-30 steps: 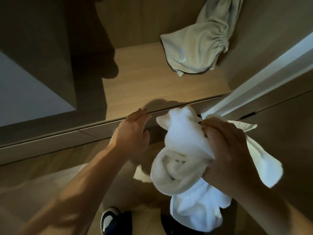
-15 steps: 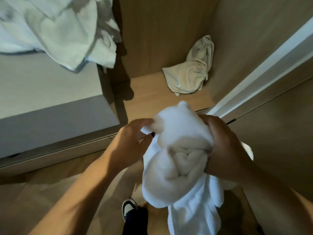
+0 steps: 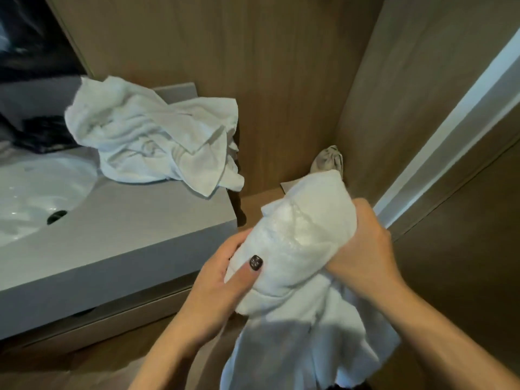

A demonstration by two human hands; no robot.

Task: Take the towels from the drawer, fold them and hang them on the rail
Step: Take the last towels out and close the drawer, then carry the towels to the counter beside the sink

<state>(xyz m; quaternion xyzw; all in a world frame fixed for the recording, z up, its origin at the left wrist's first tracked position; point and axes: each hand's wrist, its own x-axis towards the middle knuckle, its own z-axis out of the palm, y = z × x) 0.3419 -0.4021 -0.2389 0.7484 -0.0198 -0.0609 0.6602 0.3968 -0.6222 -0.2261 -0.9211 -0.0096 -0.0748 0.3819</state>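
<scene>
Both hands, left [image 3: 225, 280] and right [image 3: 363, 249], were curled tight around a bunched white terry towel [image 3: 298, 249] held mid-air beside the grey bench [image 3: 118, 243], its tail hanging below. Looked soft, light and floppy, so probably best pinched at two corners to shake flat; a second crumpled white towel [image 3: 157, 142] lay on the bench

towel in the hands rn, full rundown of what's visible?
The white towel looks like soft terry cloth, bunched into a loose roll at the top, unfolded, with its lower part hanging down in crumpled folds. The left hand grips its left side, thumb across the front; the right hand grips its right side. It is held beside the grey counter.
</scene>
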